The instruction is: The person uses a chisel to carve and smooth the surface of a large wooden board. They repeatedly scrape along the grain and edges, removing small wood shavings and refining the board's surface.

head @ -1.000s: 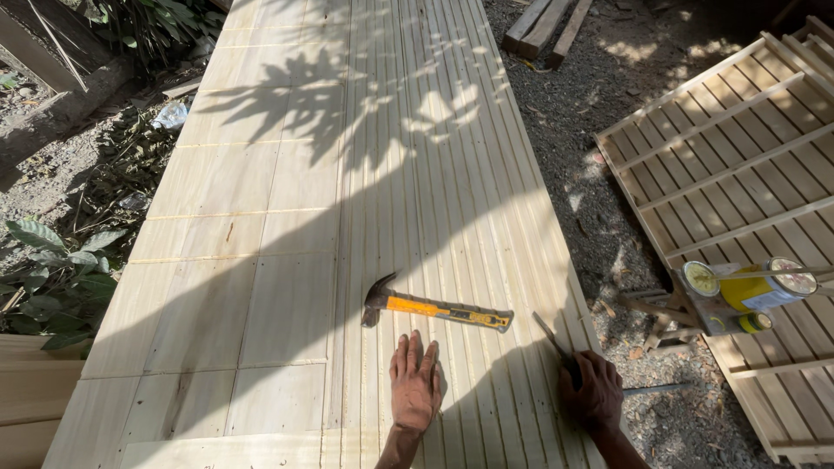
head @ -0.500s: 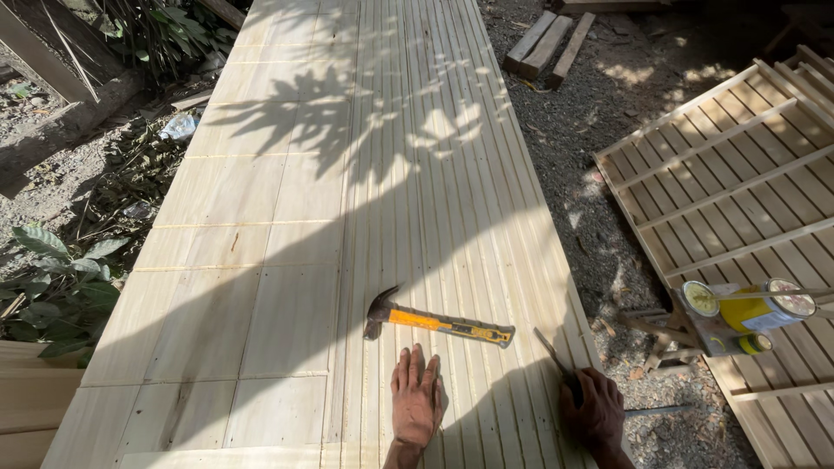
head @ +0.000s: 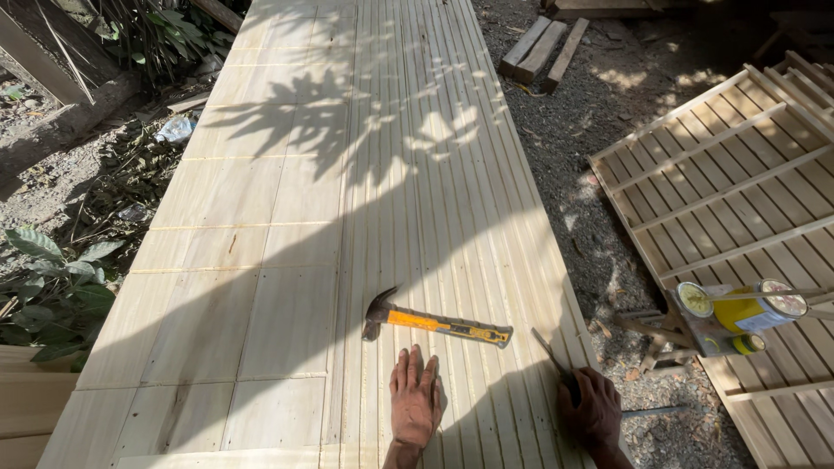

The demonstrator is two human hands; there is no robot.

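A long panel of pale wooden slats (head: 347, 217) is seen from above, serving as the worktop and stretching away from the camera, partly in sun and partly under leaf shadow. The left hand (head: 414, 401) is laid flat on the slats near the lower edge of the view, palm down, its fingers (head: 415, 365) released and spread slightly — nothing is held in it. Just beyond those fingertips, but apart from them, a claw hammer (head: 437, 323) is lying on its side across the slats, its dark head toward the left and its orange-and-black handle pointing right.

The right hand (head: 595, 408) is placed at the right edge of the panel, its fingers clenched around a thin dark tool (head: 551, 356) — a slim shaft that rises from the fist and leans up and to the left over the slats. What kind of tool it is cannot be told.

To the right, on gravel ground (head: 591, 139), a second slatted wooden frame (head: 730, 174) is lying flat, and a yellow can (head: 738, 311) is resting on its side on a small wooden stand beside it. Short timber offcuts (head: 543, 48) are seen farther back, and leafy plants (head: 52, 287) are growing along the left side.
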